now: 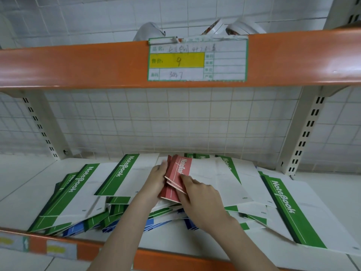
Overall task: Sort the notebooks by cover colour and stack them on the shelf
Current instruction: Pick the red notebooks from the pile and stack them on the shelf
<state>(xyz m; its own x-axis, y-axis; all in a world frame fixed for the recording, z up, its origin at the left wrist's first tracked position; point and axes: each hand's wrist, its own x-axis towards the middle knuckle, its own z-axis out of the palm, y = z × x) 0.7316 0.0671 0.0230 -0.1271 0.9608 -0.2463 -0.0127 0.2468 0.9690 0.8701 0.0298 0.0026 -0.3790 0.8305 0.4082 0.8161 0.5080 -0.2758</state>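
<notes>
A loose pile of notebooks lies spread on the white shelf [25, 184]. Most on top have green covers, such as one at the left [76, 194] and one at the right [289, 210]. Blue covers [78, 228] peek out underneath near the front edge. In the middle, a small bunch of red notebooks [178, 173] is held between both hands. My left hand [156, 178] grips their left edge. My right hand [201, 200] pinches them from the right, thumb on the top cover.
An orange shelf beam [78, 65] with a price label [197, 59] runs overhead, with white rolls above it. Slotted uprights [306, 132] stand at both sides and a wire grid backs the shelf. An orange front lip [156, 257] edges the shelf.
</notes>
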